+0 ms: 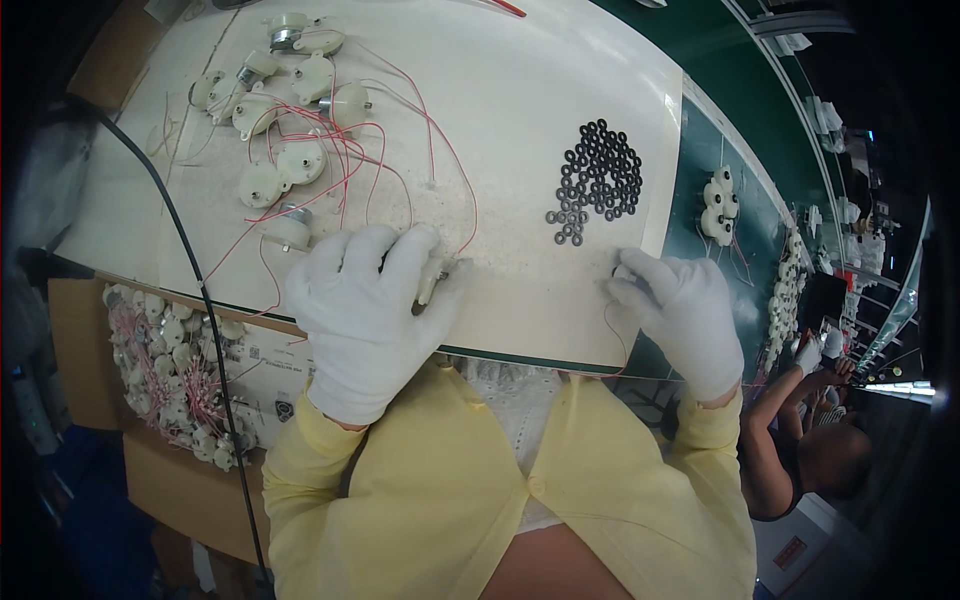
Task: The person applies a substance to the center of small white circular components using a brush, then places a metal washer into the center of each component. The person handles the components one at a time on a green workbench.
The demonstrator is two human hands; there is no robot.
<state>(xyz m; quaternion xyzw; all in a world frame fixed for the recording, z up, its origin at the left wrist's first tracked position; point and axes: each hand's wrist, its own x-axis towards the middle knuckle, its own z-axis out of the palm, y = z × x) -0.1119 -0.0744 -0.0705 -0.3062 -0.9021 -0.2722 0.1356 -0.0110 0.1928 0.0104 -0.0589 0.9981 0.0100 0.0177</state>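
Observation:
My left hand (372, 305), in a white glove, is closed around a small off-white motor (431, 281) near the table's front edge. The fingers cover most of that motor. To the right, my gloved right hand (680, 310) has its thumb and fingertips pinched together low over the table. A small dark spot shows at those fingertips, too little to name. A thin red wire (612, 325) curves down beside this hand. Just beyond it lies a cluster of small black rings (600, 175). Off-white motors (300, 160) with red and white wires are heaped past my left hand.
A cardboard box (185, 505) with more wired motors (165, 370) stands at the lower left. A black cable (190, 255) crosses the table's left side. Several ring-topped motors (719, 207) sit on the green surface (690, 190) at right. Another person's arm (770, 455) shows at far right.

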